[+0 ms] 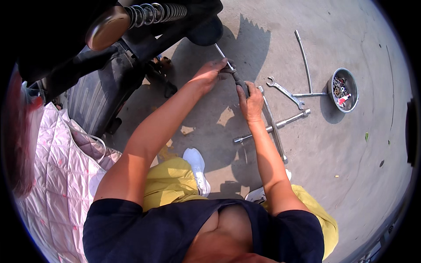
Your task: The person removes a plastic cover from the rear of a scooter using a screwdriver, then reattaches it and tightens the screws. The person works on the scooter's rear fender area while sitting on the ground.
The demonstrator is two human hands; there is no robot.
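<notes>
A screwdriver [238, 79] with a dark handle slants up and left. The tip of its bright shaft meets the rounded black part [206, 33] at the rear of a scooter [101, 83]. My right hand [251, 104] is wrapped round the end of the handle. Farther up, the fingers of my left hand [211, 73] close on the shaft near where it enters the handle. Whatever the tip touches is hidden in the dark part.
Right of my right hand lie a cross-shaped lug wrench [280, 124], an open-ended wrench [286, 92] and a T-handle wrench [304, 61]. A metal bowl [355, 97] holds small hardware. The scooter's coil spring [151, 14] overhangs at upper left; a pink quilted cover [48, 175] hangs at left.
</notes>
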